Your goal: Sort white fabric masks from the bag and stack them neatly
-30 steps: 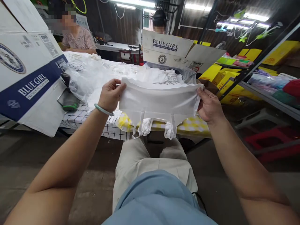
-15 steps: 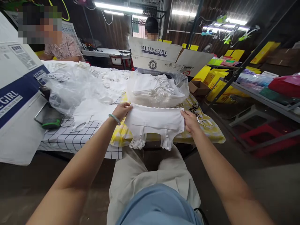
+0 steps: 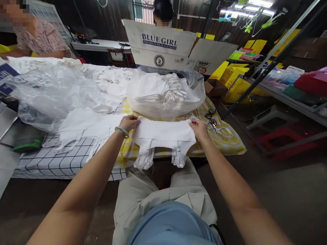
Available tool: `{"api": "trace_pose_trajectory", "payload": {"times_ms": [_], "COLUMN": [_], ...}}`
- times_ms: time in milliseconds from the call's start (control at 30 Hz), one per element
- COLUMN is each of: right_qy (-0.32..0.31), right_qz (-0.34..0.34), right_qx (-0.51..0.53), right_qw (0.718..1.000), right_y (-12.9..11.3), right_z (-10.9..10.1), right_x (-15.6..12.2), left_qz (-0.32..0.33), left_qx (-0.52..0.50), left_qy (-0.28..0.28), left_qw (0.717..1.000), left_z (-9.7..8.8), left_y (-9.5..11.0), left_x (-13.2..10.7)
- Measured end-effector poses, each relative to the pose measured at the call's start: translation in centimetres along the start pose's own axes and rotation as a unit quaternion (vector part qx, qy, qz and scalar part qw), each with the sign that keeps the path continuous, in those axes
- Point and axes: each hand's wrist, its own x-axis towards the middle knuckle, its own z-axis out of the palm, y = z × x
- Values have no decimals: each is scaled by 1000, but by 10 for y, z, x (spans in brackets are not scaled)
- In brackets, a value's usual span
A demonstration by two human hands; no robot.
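Note:
Stretched between my two hands is a white strapped top (image 3: 165,131), its straight edge away from me and its straps hanging toward my lap over the table edge. My left hand (image 3: 130,123), with a green bangle at the wrist, pinches its left upper corner. At the opposite corner, my right hand (image 3: 199,129) closes thumb and fingers on the cloth. Just beyond lies a clear plastic bag (image 3: 143,107) holding a stack of folded white garments (image 3: 153,90). More white garments (image 3: 81,122) lie flat on the table to the left of my left hand.
Scissors (image 3: 212,120) lie right of my right hand on the yellow checked cloth (image 3: 230,143). A crumpled plastic bag (image 3: 51,92) covers the left side. An open carton (image 3: 163,47) stands behind the bagged stack. One person (image 3: 43,37) sits at far left, another (image 3: 162,13) behind the carton.
The top has moved slightly toward me and lies flatter, with its straps straighter. Both hands keep their hold. My view has shifted downward and right.

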Motion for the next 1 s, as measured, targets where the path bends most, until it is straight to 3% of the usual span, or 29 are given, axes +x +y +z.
{"api": "trace_pose_trajectory", "payload": {"times_ms": [100,200,267,333,433,533,633,733,800,867,933,1000], "right_qy": [14,8,15,24,-18,-130,-194,-205,-198,-166,-156,-219], "right_qz": [-11,-20,-64,-132,-205,-196,-167,-142,-129,-167,-251,-325], "right_qx": [-87,-158,-245,-324,-370,-392,-407,-419,-430,-429,-392,-330], "right_qw": [996,987,967,936,906,890,877,873,871,872,871,859], "right_y": [3,2,-3,-11,-17,-8,7,9,-2,-23,-48,-71], "right_z": [6,12,14,16,21,28,32,30,26,25,32,50], "right_x": [7,0,-10,-17,-20,-14,-7,-6,-11,-18,-27,-32], "left_qz": [-4,33,93,188,309,278,236,253,300,357,374,359], "left_qx": [53,140,227,310,411,501,540,527,470,373,288,269], "left_qy": [18,30,48,58,-18,-134,-176,-157,-94,3,78,61], "left_qw": [998,989,968,930,857,808,789,796,825,857,878,892], "left_z": [5,6,5,6,14,25,32,27,16,3,-9,-16], "left_y": [-6,-13,-14,-12,-11,-18,-23,-18,-12,-13,-25,-45], "left_x": [8,12,10,5,-4,-9,-8,-14,-35,-71,-117,-159]}}
